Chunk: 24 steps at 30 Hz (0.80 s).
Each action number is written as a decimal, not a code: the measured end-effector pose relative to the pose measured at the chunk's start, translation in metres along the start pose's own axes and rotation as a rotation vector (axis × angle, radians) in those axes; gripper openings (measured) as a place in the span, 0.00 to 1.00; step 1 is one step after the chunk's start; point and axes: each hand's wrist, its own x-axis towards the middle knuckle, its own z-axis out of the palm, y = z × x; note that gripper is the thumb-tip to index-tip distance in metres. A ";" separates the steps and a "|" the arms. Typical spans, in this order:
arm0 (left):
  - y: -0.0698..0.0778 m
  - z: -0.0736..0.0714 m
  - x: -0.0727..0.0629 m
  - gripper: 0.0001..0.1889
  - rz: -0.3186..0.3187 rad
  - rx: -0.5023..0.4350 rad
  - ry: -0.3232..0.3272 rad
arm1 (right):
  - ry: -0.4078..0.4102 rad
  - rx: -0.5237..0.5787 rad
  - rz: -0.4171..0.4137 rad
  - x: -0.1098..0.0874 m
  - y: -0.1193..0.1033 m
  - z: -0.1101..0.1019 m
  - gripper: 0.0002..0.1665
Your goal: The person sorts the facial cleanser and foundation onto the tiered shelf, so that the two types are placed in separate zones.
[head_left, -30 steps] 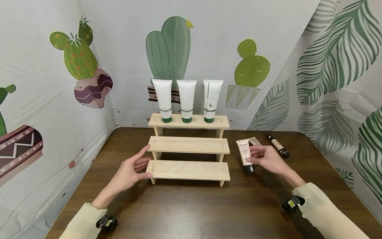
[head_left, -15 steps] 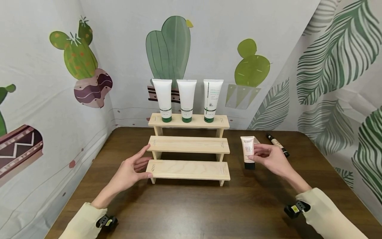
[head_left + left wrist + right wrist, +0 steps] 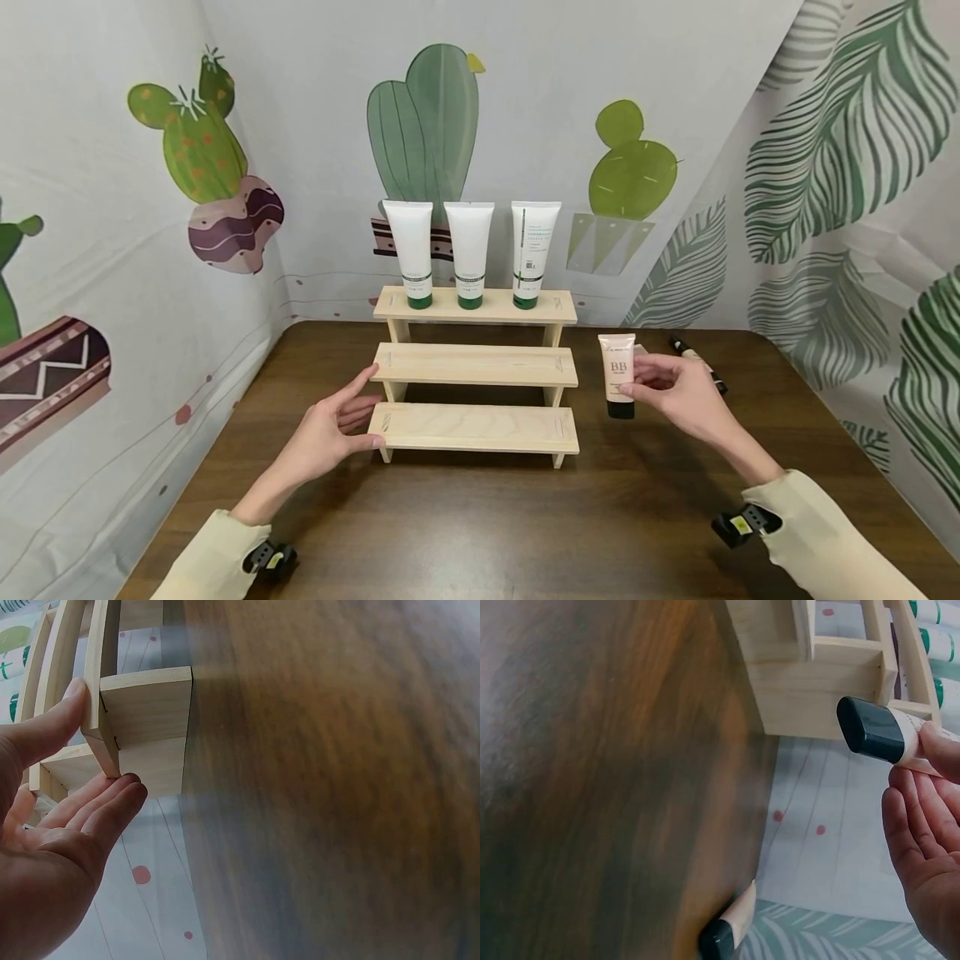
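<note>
My right hand point(image 3: 678, 396) pinches a pale pink BB cream tube point(image 3: 617, 367) between thumb and fingers, upright with its black cap point(image 3: 871, 729) downward. The tube is right of a three-step wooden display rack point(image 3: 472, 429), apart from it. At the rack's left end is my left hand point(image 3: 327, 429), its index fingertip on the middle step and its thumb on the lowest one. In the left wrist view, the other fingers point(image 3: 112, 802) lie fairly straight against the end of a step. Three white tubes with green caps, one being the middle tube point(image 3: 469, 254), stand on the top step.
Behind the right hand lies a slim beige tube with black ends point(image 3: 697, 363). A pale item point(image 3: 640, 350) is mostly hidden by that hand. The dark wooden table point(image 3: 480, 525) meets a printed cloth backdrop point(image 3: 540, 100) at the back.
My right hand has brought the BB cream tube up from its tilted position to upright, then lifted it slightly and moved it a little left. My left hand stays at the rack.
</note>
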 end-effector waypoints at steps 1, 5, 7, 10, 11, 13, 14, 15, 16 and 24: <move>0.000 0.000 0.000 0.57 0.000 0.000 0.001 | 0.002 0.002 -0.004 0.000 -0.002 0.000 0.22; 0.000 0.000 -0.001 0.57 0.004 0.009 0.001 | 0.006 0.015 -0.026 0.002 -0.009 0.003 0.21; 0.000 0.000 -0.001 0.57 0.006 0.010 0.001 | 0.006 0.028 -0.036 0.004 -0.013 0.004 0.20; 0.001 0.000 0.000 0.57 0.008 0.010 0.000 | 0.006 0.044 -0.046 0.006 -0.019 0.006 0.19; 0.001 0.000 0.000 0.57 0.008 0.011 0.000 | 0.005 0.044 -0.048 0.006 -0.021 0.007 0.19; 0.001 0.000 0.000 0.57 0.009 0.011 -0.002 | 0.003 0.039 -0.051 0.008 -0.026 0.008 0.20; 0.001 0.000 0.000 0.57 0.010 0.012 -0.002 | 0.002 0.036 -0.055 0.009 -0.028 0.009 0.20; 0.001 0.000 0.000 0.57 0.011 0.014 -0.002 | -0.001 0.034 -0.057 0.011 -0.030 0.010 0.20; 0.001 0.000 0.000 0.57 0.011 0.015 -0.002 | -0.002 0.035 -0.060 0.012 -0.033 0.011 0.20; 0.002 0.000 -0.001 0.57 0.014 0.020 -0.001 | -0.005 0.093 -0.083 0.025 -0.055 0.025 0.21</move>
